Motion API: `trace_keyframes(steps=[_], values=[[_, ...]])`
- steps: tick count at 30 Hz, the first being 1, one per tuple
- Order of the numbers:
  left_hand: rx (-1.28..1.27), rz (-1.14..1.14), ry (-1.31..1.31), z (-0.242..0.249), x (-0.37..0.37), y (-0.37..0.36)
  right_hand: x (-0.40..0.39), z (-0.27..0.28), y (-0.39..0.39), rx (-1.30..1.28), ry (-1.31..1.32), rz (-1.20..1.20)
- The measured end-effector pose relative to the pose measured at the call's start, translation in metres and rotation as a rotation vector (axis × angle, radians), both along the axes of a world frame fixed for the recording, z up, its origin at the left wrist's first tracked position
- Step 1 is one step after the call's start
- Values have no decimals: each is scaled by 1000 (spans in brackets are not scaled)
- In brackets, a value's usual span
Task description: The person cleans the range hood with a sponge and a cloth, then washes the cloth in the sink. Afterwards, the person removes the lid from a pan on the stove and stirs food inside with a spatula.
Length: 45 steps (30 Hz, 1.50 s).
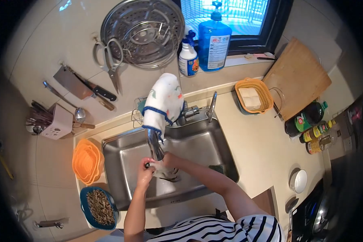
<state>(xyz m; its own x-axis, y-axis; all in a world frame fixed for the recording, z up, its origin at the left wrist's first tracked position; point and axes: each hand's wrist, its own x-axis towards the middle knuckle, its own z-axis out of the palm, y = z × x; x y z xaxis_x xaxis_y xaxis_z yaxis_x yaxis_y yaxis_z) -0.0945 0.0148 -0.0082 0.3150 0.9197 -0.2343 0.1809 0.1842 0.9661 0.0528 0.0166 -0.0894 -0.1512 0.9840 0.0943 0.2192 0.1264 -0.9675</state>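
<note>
Both hands are over the steel sink [125,177], just below the end of the faucet spout [154,144]. My left hand [144,170] is closed, with a small dark end showing at its fingertips. Close by on the right, my right hand [170,160] looks closed too, its fingers partly hidden. Between and below them is a pale, shiny thing [162,172] with dark curved edges; its kind cannot be made out. A white towel with a blue border [162,99] drapes over the upper faucet. Something dark green [217,168] lies at the sink's right side.
Orange baskets [87,162] and a blue basket of small brown pieces [100,207] stand left of the sink. An orange basket with a sponge-like block [254,95], a cutting board [296,76] and bottles [306,119] are on the right. A cleaver [73,82] and scissors [109,60] hang on the wall.
</note>
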Motion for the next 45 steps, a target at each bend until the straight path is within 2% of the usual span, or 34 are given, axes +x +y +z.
trace_keyframes(steps=[1, 2, 3, 4, 6, 9, 10, 11, 12, 13, 15, 17, 19, 20, 21, 22, 23, 25, 27, 28, 30, 31, 32, 34, 35, 36, 37, 38, 40, 41, 42, 43, 44, 45], values=[[2, -13, 0, -6, -18, 5, -1, 7, -1, -133, -96, 44], [-56, -69, -162, -15, -36, 13, -2, 19, -4, -268, -192, 90], [-116, -125, -322, -19, -44, 18, -2, 39, -17, -210, -55, 42], [-116, -136, -322, -3, -35, 14, -7, 36, -18, -208, -55, 31], [-231, 0, -258, 24, -17, -4, -18, 29, -19, 286, 13, 36], [-223, -146, -11, 21, -6, -10, -10, 78, -26, 208, 156, 107], [-202, -233, 128, 17, -4, -10, -7, 77, -26, 211, 155, 97], [-201, -242, 129, 8, -3, -8, -3, 74, -26, 171, 65, -24], [-31, -302, 152, 2, 0, -4, 2, 72, -27, 132, -26, -144], [141, -361, 174, -3, 1, -2, 6, 70, -29, 135, -27, -152], [151, -362, 231, -5, 8, 0, 15, 67, -35, 67, 206, -173], [161, -362, 284, 6, 21, -3, 23, 48, -31, 68, 264, -137], [-106, -4, 204, 23, 30, -7, 32, 45, -34, 73, 323, -102], [-99, -13, 203, 15, 28, -4, 38, 43, -38, -19, 173, -10], [-70, 103, -14, 11, 27, -2, 42, 43, -40, -113, 24, 82], [-44, 220, -228, 7, 24, -1, 42, 42, -40, -112, 27, 77], [-72, 189, -389, 2, 22, -3, 41, 39, -41, -91, 114, 42], [-133, 242, -310, -16, 20, -1, 27, 37, -38, -64, 201, 11], [-197, 296, -226, -50, 12, 3, -17, 36, -34, 212, 339, -316], [-309, 219, -344, -73, 4, 6, -32, 36, -35, 207, 344, -316], [-414, 138, -468, -83, 2, 8, -48, 38, -35, 0, -26, -383], [-545, 151, -530, -79, 4, 5, -42, 71, -43, -123, -25, -396], [-675, 161, -592, -75, 8, 3, -35, 77, -37, -117, -25, -397], [-705, 142, -595, -17, 25, -14, -30, 84, -31, -260, -303, -442], [-738, 125, -599, 6, 26, -22, -21, 88, -31, -264, -294, -439], [-737, 125, -593, 15, 22, -24, -4, 93, -31, -191, -301, -307], [-617, 46, -326, 21, 19, -24, 6, 96, -31, -115, -313, -176], [-490, -33, -65, 24, 19, -20, 3, 76, -23, -111, -317, -180], [-464, -13, -101, 17, 1, -16, -7, 21, -4, -92, 14, -51], [-410, 9, -267, 14, -8, -13, 0, 24, -9, -97, 17, -56], [-353, 33, -432, 12, -16, -11, 13, 32, -16, -125, -65, 91], [-384, 189, -489, 13, -22, -10, 23, 36, -21, -148, -151, 240], [-380, 191, -492, 13, -22, -9, 26, 23, -22, -145, -154, 243], [-483, 203, -620, 18, -21, -9, 27, 6, -22, -75, 44, 147]])
